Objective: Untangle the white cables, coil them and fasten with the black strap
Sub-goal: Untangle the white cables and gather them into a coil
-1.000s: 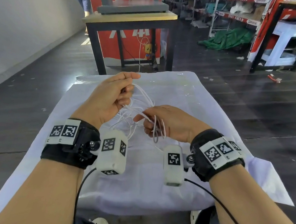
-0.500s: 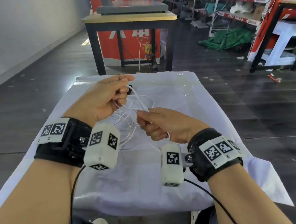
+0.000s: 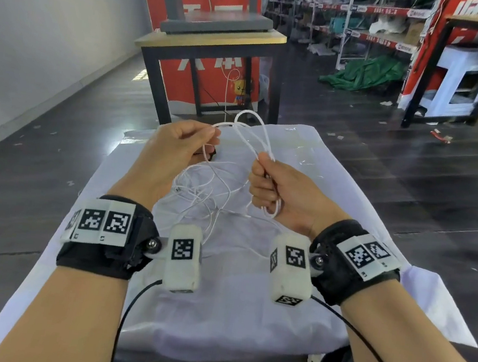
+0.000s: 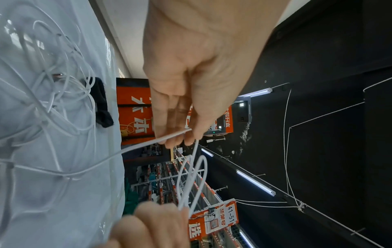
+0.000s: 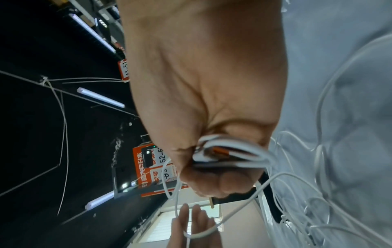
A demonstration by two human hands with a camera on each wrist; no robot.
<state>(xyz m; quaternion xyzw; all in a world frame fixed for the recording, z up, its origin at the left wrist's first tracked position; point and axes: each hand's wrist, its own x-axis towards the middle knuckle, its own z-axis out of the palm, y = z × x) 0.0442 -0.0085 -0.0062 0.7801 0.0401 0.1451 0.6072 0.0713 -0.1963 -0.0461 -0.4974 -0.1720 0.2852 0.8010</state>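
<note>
right hand (image 3: pixel 279 190) grips coiled white cables (image 3: pixel 250 133) | left hand (image 3: pixel 179 148) pinches strand

The left hand (image 3: pixel 175 148) is raised, its fingertips (image 4: pixel 174 142) pinched together. The right hand (image 3: pixel 273 185) is a closed fist beside it.

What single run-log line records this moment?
coiling | left hand pinches white cable | right hand grips loops | black strap on table, unused

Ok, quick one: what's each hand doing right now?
Left hand: fingertips pinch one strand of the white cable.
Right hand: fist closed round a bunch of cable loops.
</note>
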